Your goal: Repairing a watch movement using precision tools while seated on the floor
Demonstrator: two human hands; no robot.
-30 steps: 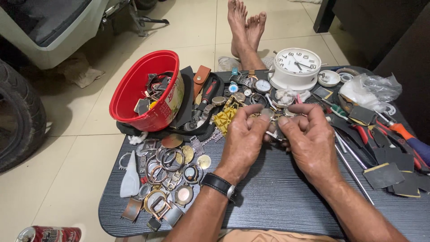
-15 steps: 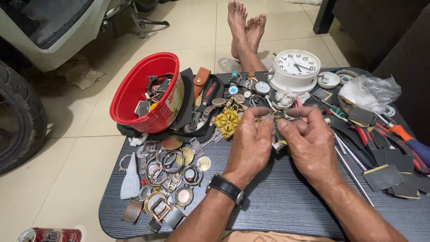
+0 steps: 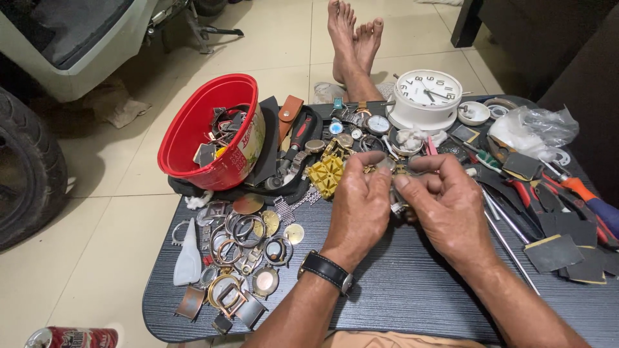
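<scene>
at the far left, off the table, a dark tyre [image 3: 26, 174] stands on the tiled floor and a red drinks can [image 3: 74, 338] lies near the table's near-left corner. on the left end of the dark wood-grain table [image 3: 412, 296] a white plastic piece [image 3: 188, 258] lies by the left edge, and just beside it is a heap of watch cases and metal rings [image 3: 242, 258], reaching toward the near edge. beyond that heap, at the far-left corner, a red plastic bowl [image 3: 209, 132] is tilted on its side with its mouth facing left, holding straps and small parts. a red-handled tool [image 3: 298, 136] lies on black cloth just right of the bowl, and a yellow case holder [image 3: 327, 174] sits next to it.

my left hand [image 3: 361, 206], with a black wristwatch [image 3: 327, 270] on the wrist, is over the middle of the table, fingers curled nearly closed, thumb and forefinger pinched together. my right hand [image 3: 448, 206] meets it, fingertips touching, also almost closed. between the two pinches i hold a small metal watch part [image 3: 396, 205]; only a sliver of it shows, so i cannot tell its exact shape. it is above the table's middle, just in front of the clutter.

past my hands, at the far edge, a white alarm clock [image 3: 427, 96] stands, and bare feet [image 3: 353, 38] rest on the floor beyond it. toward the right edge lie a crumpled plastic bag [image 3: 532, 129], an orange-handled screwdriver [image 3: 580, 193] and dark squares of abrasive paper [image 3: 554, 251].
</scene>
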